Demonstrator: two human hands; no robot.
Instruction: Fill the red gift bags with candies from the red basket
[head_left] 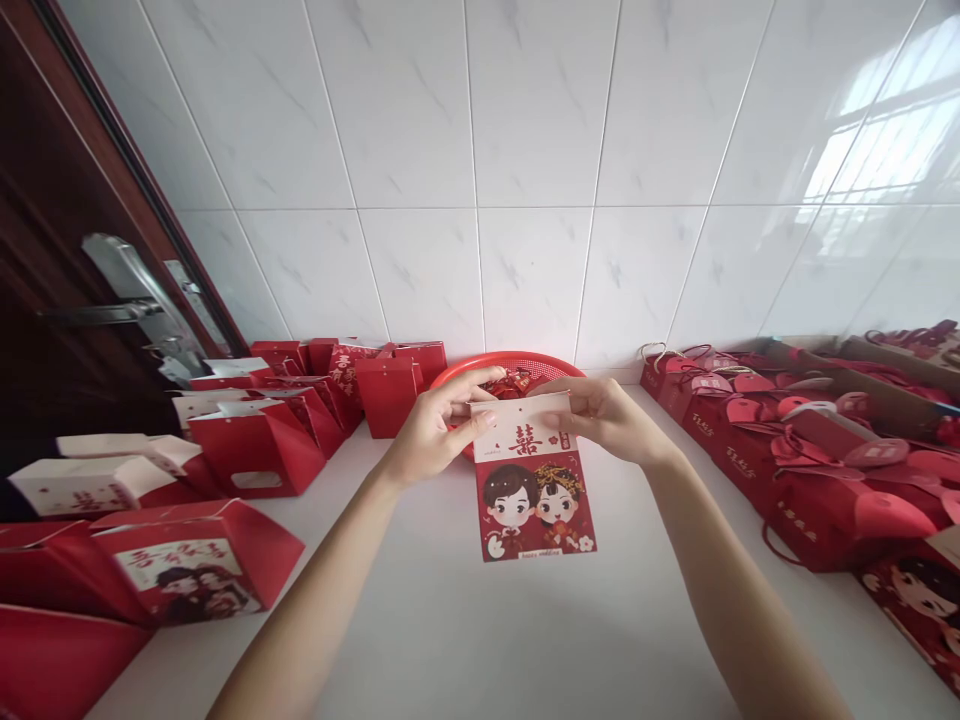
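A flat red and white paper bag (536,505) with two cartoon figures hangs upright between my hands, above the white table. My left hand (442,425) pinches its upper left corner, thumb in front. At the upper right corner my right hand (604,418) grips the bag, with the fingers partly behind it. Just behind the bag sits a red plastic basket (517,360) holding small red wrapped items, partly hidden by my hands and the bag.
Several red and white paper boxes (259,445) stand on the left of the white table (420,620). Rows of red gift bags (727,430) fill the right side. Behind are a tiled wall (532,270) and, at left, a dark door with a metal handle (139,290).
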